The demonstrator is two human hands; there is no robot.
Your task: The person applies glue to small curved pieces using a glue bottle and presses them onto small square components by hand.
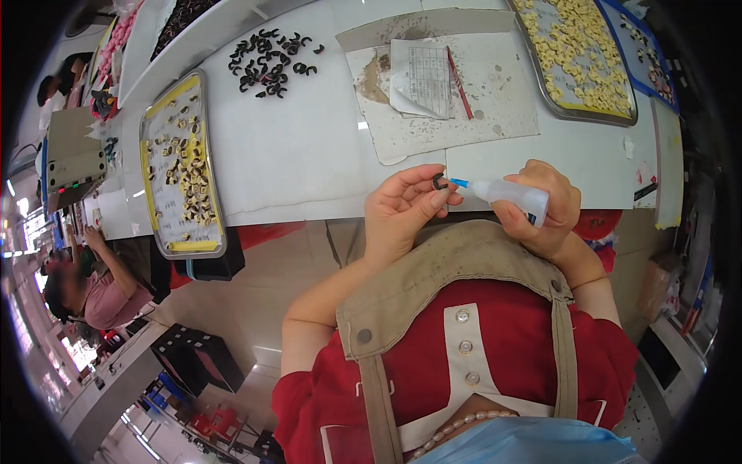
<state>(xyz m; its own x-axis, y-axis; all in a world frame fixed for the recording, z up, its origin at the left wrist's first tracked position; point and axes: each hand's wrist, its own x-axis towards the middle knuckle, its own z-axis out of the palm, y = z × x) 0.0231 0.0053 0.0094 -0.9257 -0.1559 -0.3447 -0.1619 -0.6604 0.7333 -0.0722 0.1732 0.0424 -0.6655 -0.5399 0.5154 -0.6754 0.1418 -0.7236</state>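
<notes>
My left hand (396, 215) pinches a small black C-shaped piece (438, 183) between thumb and fingers, just in front of the apron. In my right hand (550, 203) is a translucent squeeze bottle (506, 195), its blue nozzle tip pointing left at the piece. The tip is very close to the piece; whether they touch I cannot tell. A pile of similar black curved pieces (267, 62) lies on the white table further back to the left.
A metal tray (145, 166) of cream-and-dark pieces stands left; another tray (635, 116) of yellowish pieces stands back right. Between them, stained cardboard (495, 127) carries a paper sheet (421, 73) and a red pen (459, 83). A seated person (112, 298) is at far left.
</notes>
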